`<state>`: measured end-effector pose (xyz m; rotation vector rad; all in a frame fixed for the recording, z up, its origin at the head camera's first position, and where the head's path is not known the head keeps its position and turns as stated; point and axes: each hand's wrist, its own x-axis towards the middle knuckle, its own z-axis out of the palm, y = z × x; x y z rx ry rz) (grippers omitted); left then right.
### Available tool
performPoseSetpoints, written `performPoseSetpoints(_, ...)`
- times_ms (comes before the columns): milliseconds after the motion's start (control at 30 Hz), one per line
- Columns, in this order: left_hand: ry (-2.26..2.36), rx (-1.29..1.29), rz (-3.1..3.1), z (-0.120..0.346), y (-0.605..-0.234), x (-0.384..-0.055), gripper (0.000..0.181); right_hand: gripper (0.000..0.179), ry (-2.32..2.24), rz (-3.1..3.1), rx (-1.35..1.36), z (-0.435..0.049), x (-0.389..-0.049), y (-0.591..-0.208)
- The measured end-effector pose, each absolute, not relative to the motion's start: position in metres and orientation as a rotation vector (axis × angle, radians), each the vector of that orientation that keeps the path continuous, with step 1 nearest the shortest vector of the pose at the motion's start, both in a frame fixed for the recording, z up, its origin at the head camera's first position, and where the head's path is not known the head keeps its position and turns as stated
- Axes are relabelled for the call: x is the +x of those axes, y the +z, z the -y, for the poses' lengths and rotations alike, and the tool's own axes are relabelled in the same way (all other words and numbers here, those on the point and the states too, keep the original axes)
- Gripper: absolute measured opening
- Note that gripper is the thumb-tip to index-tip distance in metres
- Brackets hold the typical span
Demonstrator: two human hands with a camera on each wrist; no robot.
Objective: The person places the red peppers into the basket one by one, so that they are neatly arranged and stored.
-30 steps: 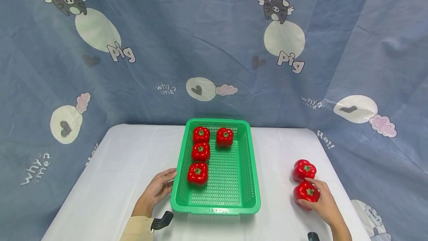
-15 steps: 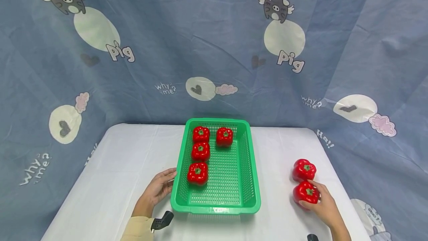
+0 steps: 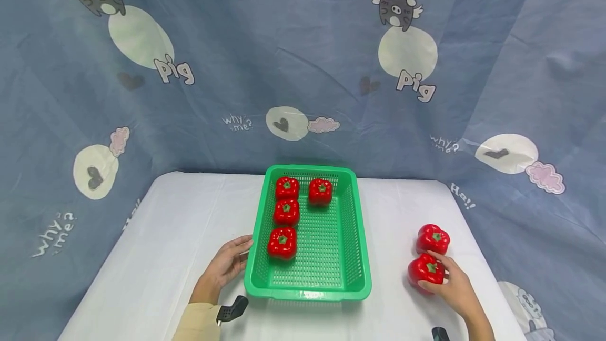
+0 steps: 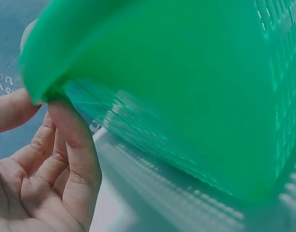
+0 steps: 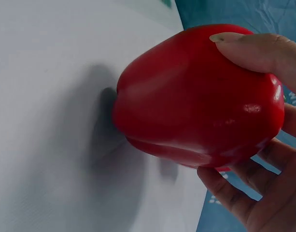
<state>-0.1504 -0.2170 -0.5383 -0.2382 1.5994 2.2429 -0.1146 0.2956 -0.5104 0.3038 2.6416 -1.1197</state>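
In the head view, my right hand (image 3: 452,287) grips a red bell pepper (image 3: 421,273) at the right of the table, thumb on the near side and fingers on the far side. The right wrist view shows this bell pepper (image 5: 196,101) tilted, its shadow on the white cloth beside it. Just behind it sits a second red bell pepper (image 3: 433,239). My left hand (image 3: 228,262) pinches the left rim of a green plastic basket (image 3: 310,295). In the left wrist view, thumb and forefinger (image 4: 73,130) meet at the rim. Several red bell peppers (image 3: 282,243) stand in the basket.
A white cloth (image 3: 189,225) covers the table. Behind it hangs a blue patterned curtain (image 3: 213,41), reaching down past the table's right edge (image 3: 483,257). Three peppers line the basket's left side; one pepper (image 3: 320,192) stands at its back right.
The right hand has taken a closer grip on the near pepper and moved it slightly left, away from the one behind. The left hand keeps its place at the basket rim.
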Motion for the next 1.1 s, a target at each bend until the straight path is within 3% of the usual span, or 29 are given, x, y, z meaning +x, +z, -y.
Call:
performPoseSetpoints(333, 2.256, -0.263, -1.58, 0.217, -0.539, -0.152, 0.031, 0.088, -1.146, -2.704, 0.177, -0.284, -0.122, -0.499)
performPoseSetpoints(767, 2.273, -0.311, -1.635, 0.212, -0.54, -0.152, 0.042, 0.082, -1.188, -2.779, 0.052, -0.27, -0.136, -0.492)
performPoseSetpoints(1100, 2.304, -0.377, -1.661, 0.209, -0.542, -0.152, 0.039, 0.079, -1.246, -2.818, -0.045, -0.262, -0.153, -0.481)
